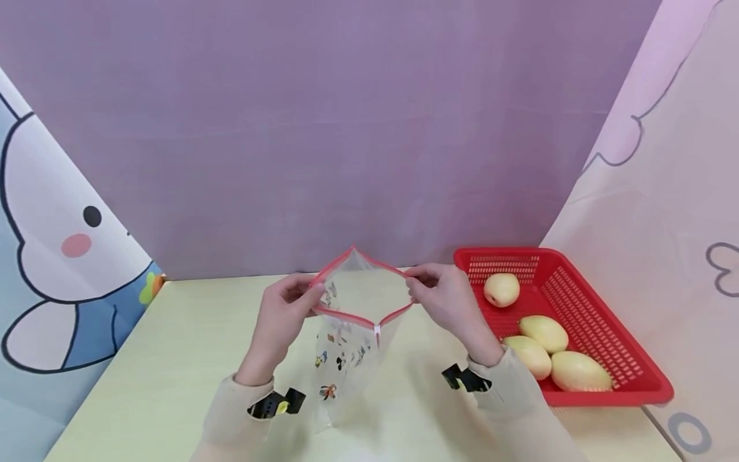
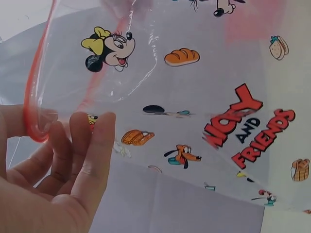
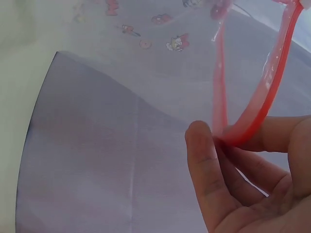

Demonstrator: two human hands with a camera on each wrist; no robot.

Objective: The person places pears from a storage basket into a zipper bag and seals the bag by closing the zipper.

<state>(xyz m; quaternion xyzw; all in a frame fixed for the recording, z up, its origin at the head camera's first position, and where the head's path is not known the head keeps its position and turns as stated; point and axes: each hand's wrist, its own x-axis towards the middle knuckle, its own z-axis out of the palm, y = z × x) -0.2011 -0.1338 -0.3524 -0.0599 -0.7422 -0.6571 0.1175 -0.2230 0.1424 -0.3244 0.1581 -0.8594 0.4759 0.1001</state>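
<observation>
A clear zip bag (image 1: 340, 366) with cartoon prints and a red zip edge hangs upright over the table, its mouth spread wide in a diamond shape. My left hand (image 1: 285, 314) pinches the left corner of the red rim, and my right hand (image 1: 447, 298) pinches the right corner. A white slider (image 1: 377, 330) sits at the near point of the rim. In the left wrist view, fingers (image 2: 92, 165) curl at the red edge beside the printed film. The right wrist view shows thumb and fingers (image 3: 206, 170) gripping the red strip. Nothing shows inside the bag.
A red plastic basket (image 1: 600, 301) stands at the right, close beside my right forearm. It holds several pale yellow fruits (image 1: 544, 332). The pale table (image 1: 190, 346) runs back to a purple curtain (image 1: 346, 128), with patterned cloths on both sides.
</observation>
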